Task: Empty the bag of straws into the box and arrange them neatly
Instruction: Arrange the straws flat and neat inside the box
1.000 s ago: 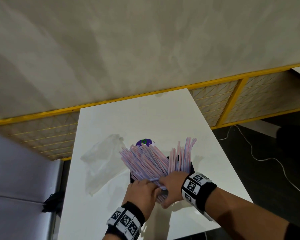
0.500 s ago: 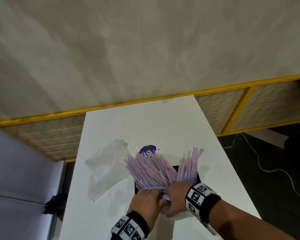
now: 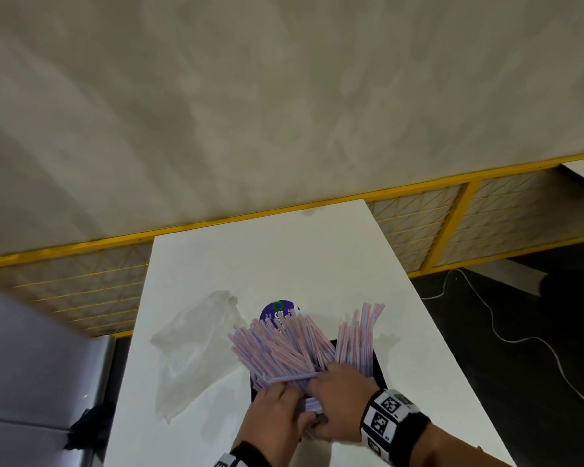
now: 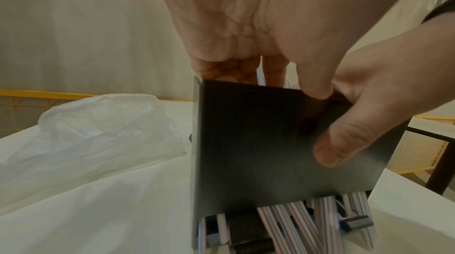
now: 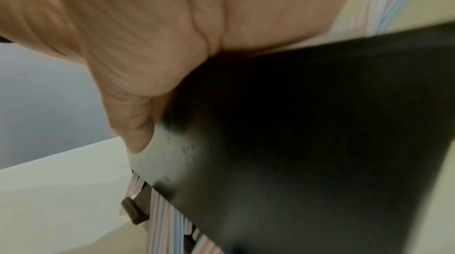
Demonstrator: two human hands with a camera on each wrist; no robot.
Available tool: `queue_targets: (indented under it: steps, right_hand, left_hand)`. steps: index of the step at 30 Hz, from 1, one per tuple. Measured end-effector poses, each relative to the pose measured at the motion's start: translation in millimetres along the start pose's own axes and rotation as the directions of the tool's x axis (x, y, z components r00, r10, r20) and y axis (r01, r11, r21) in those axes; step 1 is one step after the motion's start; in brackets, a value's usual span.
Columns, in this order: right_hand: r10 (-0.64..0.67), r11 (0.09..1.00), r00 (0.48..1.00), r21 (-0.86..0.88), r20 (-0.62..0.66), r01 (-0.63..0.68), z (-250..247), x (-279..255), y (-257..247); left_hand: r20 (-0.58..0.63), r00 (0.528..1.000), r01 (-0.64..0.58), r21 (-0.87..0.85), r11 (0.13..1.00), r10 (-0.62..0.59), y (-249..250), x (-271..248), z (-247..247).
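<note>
Pink, blue and white striped straws [image 3: 284, 352] stand fanned out of a black box [image 3: 377, 369] on the white table [image 3: 284, 251]. One straw lies crosswise on the bunch. Both hands are at the box's near end. My left hand [image 3: 277, 404] curls its fingers over the near wall [image 4: 258, 141] into the box, thumb outside. My right hand [image 3: 334, 387] lies over the straws' near ends, its thumb [image 4: 344, 141] pressed on the same wall [image 5: 320, 141]. More straws [image 4: 295, 217] show through a gap under that wall. The empty clear bag [image 3: 196, 345] lies left of the box.
A round purple disc [image 3: 273, 311] lies on the table just behind the straws. A yellow-framed mesh fence [image 3: 418, 230] runs behind the table. A white cable [image 3: 506, 338] trails over the dark floor on the right. A grey surface [image 3: 31, 365] stands on the left.
Both hands have stayed at the box's near end, the left one sliding a little closer under the right. The straw bunch has barely shifted. The head view has tilted.
</note>
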State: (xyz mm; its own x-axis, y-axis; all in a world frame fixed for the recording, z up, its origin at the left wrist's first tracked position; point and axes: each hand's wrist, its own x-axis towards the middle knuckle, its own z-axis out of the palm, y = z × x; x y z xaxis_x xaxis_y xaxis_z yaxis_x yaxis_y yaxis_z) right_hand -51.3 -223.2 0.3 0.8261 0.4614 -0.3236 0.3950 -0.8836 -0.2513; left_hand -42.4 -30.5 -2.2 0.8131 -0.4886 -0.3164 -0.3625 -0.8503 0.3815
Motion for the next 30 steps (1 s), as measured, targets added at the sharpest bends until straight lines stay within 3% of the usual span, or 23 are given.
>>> queue_targets:
  steps: [7,18,24,30]
  right_hand:
    - [-0.036,0.999,0.976,-0.019,-0.213,0.033,0.2,-16.1,-11.7]
    - [0.032,0.993,0.999,0.116,0.002,-0.032,1.0,-16.8,-7.1]
    - [0.041,0.989,0.997,0.148,-0.060,-0.032,2.1,-14.3,-4.7]
    - [0.042,0.994,0.995,0.108,-0.090,-0.032,4.8,-18.6,-6.0]
  left_hand:
    - [-0.101,0.994,-0.031,0.084,0.996,0.040,2.1,-6.6,-3.8]
    - [-0.122,0.992,-0.016,0.122,0.992,0.031,3.0,-13.8,-8.6]
    - [-0.060,0.998,0.004,-0.101,0.995,-0.010,3.6,-11.6,-3.9]
    - [-0.083,0.997,-0.018,-0.124,0.992,0.008,4.6,-12.2,-7.5]
